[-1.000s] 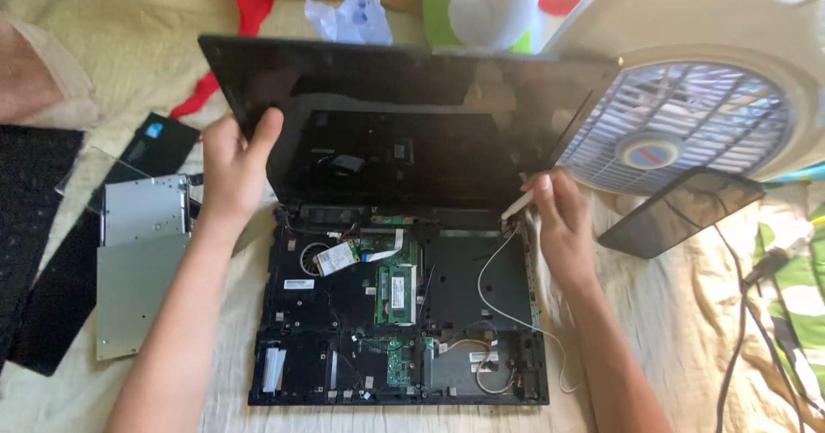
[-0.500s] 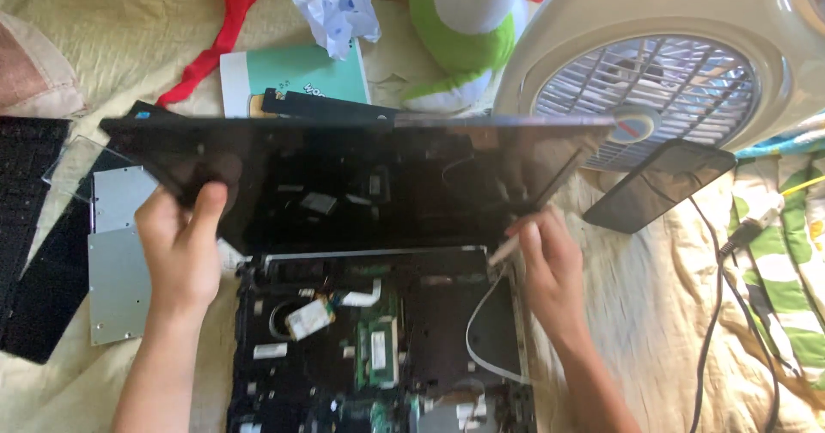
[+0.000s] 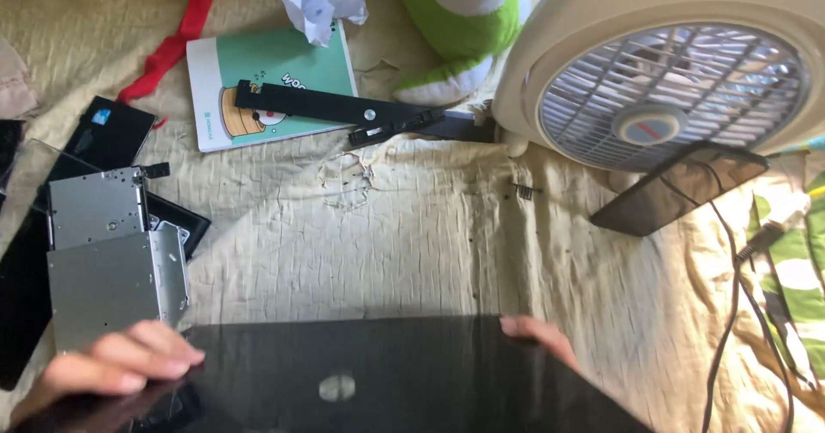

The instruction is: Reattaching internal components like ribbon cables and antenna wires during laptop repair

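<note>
At the near edge: black laptop lid (image 3: 378,381), long axis left–right. Left hand (image 3: 112,366) grips its left corner, fingers together on top; right hand (image 3: 537,334) holds the right edge, fingers mostly hidden.

Head view, steeply down, near laptop lid (image 3: 387,373)

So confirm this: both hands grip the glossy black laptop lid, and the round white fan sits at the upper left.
Not quite. The head view shows the round white fan at the upper right; both hands do grip the glossy black laptop lid.
</note>
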